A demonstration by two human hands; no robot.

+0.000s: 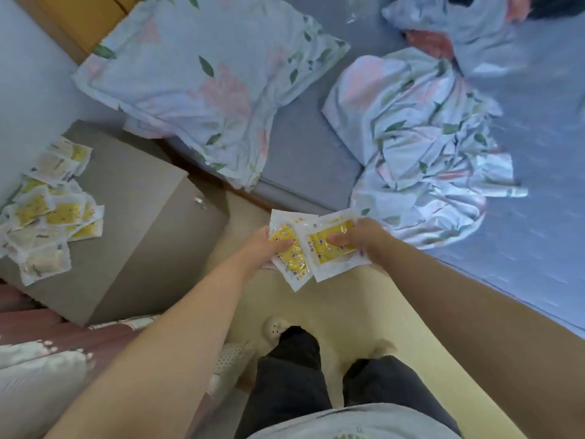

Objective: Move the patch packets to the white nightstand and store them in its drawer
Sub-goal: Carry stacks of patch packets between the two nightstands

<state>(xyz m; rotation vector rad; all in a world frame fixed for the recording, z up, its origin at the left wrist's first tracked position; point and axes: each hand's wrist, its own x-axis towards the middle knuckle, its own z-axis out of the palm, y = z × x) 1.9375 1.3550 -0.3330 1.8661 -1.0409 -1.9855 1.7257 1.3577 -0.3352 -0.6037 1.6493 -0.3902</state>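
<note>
Both my hands hold a small stack of white patch packets with yellow printed centres point(316, 248) over the floor, beside the bed. My left hand point(267, 245) grips the stack's left side with its thumb on top. My right hand point(361, 237) pinches the right side, fingers over the top packet. A heap of several more patch packets point(50, 210) lies on top of the white nightstand point(133, 217) at the left. The nightstand's drawer front with its small metal knob point(198, 201) is shut.
The bed with a grey-blue sheet point(522, 248) fills the right side. On it lie a floral pillow point(202, 80) and a crumpled floral quilt point(421, 144). My legs and a white slipper point(275, 326) stand on the pale yellow floor. A curtain point(38, 359) hangs at lower left.
</note>
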